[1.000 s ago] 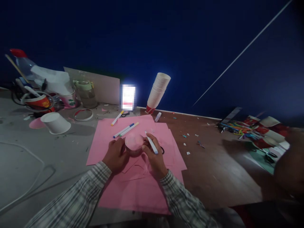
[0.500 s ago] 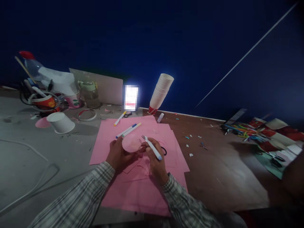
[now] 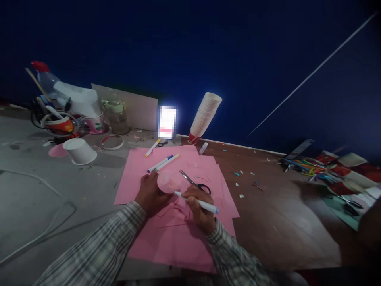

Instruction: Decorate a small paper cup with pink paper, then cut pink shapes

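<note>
My left hand (image 3: 149,194) pinches the lower left edge of a pale pink paper circle (image 3: 166,181). My right hand (image 3: 200,208) is closed around a white marker (image 3: 208,206) with a light blue end. The marker slants, its tip close to the circle's lower edge; whether the two touch I cannot tell. Both hands are over large pink paper sheets (image 3: 178,254), with small cut pieces between them. Just beyond my right hand, black-handled scissors (image 3: 204,188) lie on the sheets, blades parted. A blue-ended marker (image 3: 160,163) and a green-ended marker (image 3: 167,163) rest side by side beyond the circle.
A tilted stack of paper cups (image 3: 205,115) stands by the wall, with a glue stick (image 3: 203,148) in front. An upturned white cup (image 3: 79,151), a tape roll (image 3: 112,142) and a jar (image 3: 116,119) are left. Paper scraps and a craft-supply pile (image 3: 306,163) lie right.
My right hand has turned the marker, bringing its tip down toward the paper circle's edge. The scissors blades show more fully now. The view has shifted slightly.
</note>
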`<state>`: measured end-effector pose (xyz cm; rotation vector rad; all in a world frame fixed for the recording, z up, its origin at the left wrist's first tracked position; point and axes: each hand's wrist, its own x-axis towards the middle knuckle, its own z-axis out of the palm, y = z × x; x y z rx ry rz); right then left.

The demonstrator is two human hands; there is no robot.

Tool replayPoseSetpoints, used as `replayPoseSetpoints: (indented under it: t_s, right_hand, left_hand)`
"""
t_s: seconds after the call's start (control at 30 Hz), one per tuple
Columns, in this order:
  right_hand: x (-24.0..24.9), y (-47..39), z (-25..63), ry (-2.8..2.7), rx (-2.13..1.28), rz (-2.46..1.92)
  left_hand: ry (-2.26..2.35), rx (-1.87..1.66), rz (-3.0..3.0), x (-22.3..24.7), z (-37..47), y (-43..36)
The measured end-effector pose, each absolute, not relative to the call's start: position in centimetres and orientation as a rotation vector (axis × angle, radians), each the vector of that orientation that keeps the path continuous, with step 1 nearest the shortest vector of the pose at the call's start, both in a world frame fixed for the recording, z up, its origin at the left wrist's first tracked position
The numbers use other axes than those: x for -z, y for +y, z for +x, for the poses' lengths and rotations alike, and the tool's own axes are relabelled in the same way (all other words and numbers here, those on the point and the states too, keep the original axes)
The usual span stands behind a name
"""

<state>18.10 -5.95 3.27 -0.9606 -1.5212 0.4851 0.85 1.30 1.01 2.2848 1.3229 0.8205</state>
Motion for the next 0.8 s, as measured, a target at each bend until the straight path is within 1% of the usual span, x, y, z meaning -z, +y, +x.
replayPoseSetpoints:
  t_s: [0.27,0.5,0.63,0.8]
  right_hand:
    - [-4.5,-5.8,17.5,-1.647,-0.278,-0.903]
    - [-4.0,-5.7,17.8,-1.714,-0.257,-0.965]
    - [-3.6,-5.7,18.3,-1.648,-0.23,-1.002]
    - [-4.0,-5.8,17.9,-1.64,-0.286,-0.935]
  left_hand:
    - [1.333,-0.783,2.228,-1.3,0.9,1.3]
    - [1.346,-0.8,2.241,-0.9,0.9,1.2]
    - [1.356,-0.811,2.273,-0.5,0.8,1.3]
    - [1.335,-0.79,2.267,-0.8,0.9,1.4]
